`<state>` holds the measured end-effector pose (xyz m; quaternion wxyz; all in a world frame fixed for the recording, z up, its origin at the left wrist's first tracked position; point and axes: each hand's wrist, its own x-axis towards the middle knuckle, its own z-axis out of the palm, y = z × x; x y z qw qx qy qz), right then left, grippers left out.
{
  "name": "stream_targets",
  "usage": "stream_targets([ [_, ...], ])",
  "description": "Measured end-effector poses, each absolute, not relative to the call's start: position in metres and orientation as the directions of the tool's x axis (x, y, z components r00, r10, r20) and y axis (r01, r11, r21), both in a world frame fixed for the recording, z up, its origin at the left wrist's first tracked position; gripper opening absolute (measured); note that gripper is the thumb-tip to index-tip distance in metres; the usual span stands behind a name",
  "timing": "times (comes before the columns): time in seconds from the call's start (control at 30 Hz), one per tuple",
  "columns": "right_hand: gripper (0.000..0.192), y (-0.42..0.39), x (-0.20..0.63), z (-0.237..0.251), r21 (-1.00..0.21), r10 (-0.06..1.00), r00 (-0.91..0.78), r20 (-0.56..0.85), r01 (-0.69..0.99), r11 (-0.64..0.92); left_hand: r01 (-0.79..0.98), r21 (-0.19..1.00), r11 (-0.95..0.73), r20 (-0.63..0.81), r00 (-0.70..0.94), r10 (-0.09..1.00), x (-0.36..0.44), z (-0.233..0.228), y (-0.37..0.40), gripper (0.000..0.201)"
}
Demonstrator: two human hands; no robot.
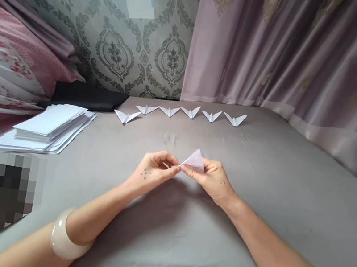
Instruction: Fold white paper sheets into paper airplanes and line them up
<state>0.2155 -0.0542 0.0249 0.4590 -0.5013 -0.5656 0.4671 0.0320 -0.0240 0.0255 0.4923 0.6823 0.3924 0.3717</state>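
Fingers (172, 170) of both hands pinch one small folded paper piece (195, 159), held just above the grey bed sheet (256, 200), left hand (152, 171) at the tip, right hand (210, 179) under the flap. Probably best to keep that pinch tight at the point so the crease stays sharp, matching the row of finished folds (182, 112) near the wall.
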Motion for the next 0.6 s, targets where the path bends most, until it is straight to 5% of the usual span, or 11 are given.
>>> stream_targets([
  [0.07, 0.016, -0.053, 0.219, 0.025, -0.917, 0.96, -0.076, 0.27, 0.285, 0.28, 0.272, 0.79, -0.549, 0.431, 0.391, 0.813, 0.03, 0.023, -0.022, 0.008],
  [0.13, 0.009, -0.049, 0.224, 0.022, -0.74, 0.856, -0.109, 0.505, 0.457, 0.494, 0.384, 0.467, -0.796, 0.679, 0.421, 0.601, 0.028, 0.02, -0.017, 0.004],
  [0.23, 0.019, -0.039, 0.229, 0.014, -0.307, 0.645, -0.296, 0.704, 0.693, 0.653, 0.467, 0.018, -0.884, 0.726, 0.602, 0.333, 0.024, 0.014, -0.005, 0.012],
  [0.3, 0.026, -0.032, 0.231, 0.007, -0.076, 0.581, -0.439, 0.685, 0.751, 0.656, 0.484, -0.119, -0.867, 0.646, 0.701, 0.302, 0.022, 0.009, 0.002, 0.017],
  [0.43, 0.03, -0.028, 0.233, -0.001, 0.058, 0.658, -0.604, 0.45, 0.755, 0.654, 0.461, -0.065, -0.885, 0.394, 0.827, 0.401, 0.018, 0.003, 0.007, 0.029],
  [0.6, 0.045, -0.038, 0.241, 0.006, -0.277, 0.788, -0.567, 0.241, 0.738, 0.615, 0.546, 0.42, -0.725, 0.219, 0.714, 0.665, 0.016, 0.008, 0.005, 0.025],
])
